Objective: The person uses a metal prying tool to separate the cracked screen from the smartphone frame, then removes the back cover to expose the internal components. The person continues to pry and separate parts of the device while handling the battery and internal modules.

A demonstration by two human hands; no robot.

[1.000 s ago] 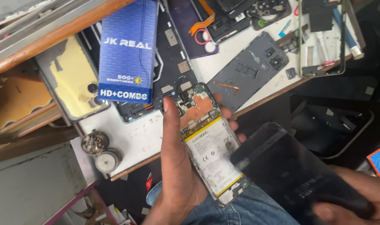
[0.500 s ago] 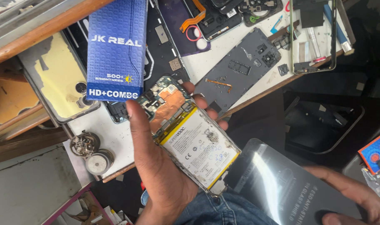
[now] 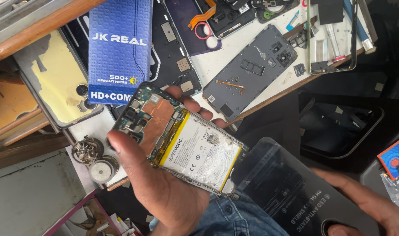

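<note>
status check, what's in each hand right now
Left hand grips opened phone, battery exposed. Right hand holds dark anti-static bag. Nothing between them.

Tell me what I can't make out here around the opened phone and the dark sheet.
All head view:
- Opened phone: underside hidden by the left hand.
- Dark glossy sheet: lower end cut off by the bottom edge.
- Right hand: partly cut off at the bottom right corner.
- Blue box: top cut off by the frame; covers parts on the worktable.
</note>
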